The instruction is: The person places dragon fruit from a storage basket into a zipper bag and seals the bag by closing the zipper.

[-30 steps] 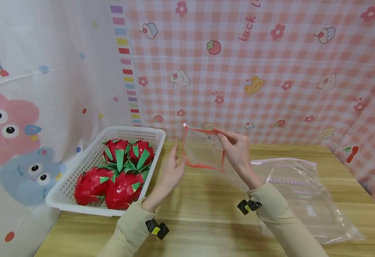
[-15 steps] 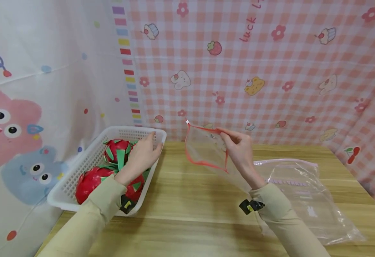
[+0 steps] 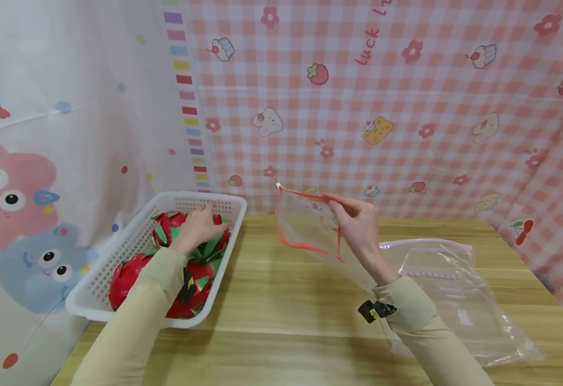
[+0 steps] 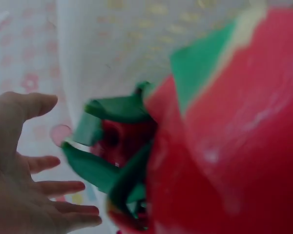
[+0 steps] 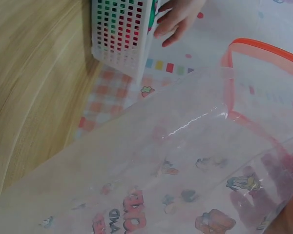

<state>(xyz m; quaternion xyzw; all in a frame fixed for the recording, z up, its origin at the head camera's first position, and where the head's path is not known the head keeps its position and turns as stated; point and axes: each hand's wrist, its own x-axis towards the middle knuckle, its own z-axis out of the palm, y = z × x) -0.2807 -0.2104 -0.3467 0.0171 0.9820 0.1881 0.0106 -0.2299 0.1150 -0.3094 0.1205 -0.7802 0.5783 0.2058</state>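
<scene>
Over the back right of the white basket (image 3: pixel 80 306) reaches my left hand (image 3: pixel 198 229), above the dragon fruits. In the left wrist view its fingers (image 4: pixel 58 187) are spread, and a red dragon fruit (image 4: pixel 229 151) with green leaf tips fills the right side. Whether the hand touches a fruit in the basket cannot be told. My right hand (image 3: pixel 358 228) pinches the rim of a clear zip bag (image 3: pixel 305 228) between thumb and fingers. The bag's orange-red mouth gapes toward the left, a white slider at its far corner. Printed pictures show on its side in the right wrist view.
Another clear bag (image 3: pixel 459 300) with a pale purple top edge lies flat on the wooden table (image 3: pixel 276 343) at the right, partly behind my right forearm. A pink checked cloth (image 3: pixel 329 102) hangs behind the table, and a white patterned cloth (image 3: pixel 103 128) hangs at the left.
My left hand has left the bag's mouth and moved left over the basket, then a little lower toward the fruits. My right hand keeps its hold on the bag, almost unmoved.
</scene>
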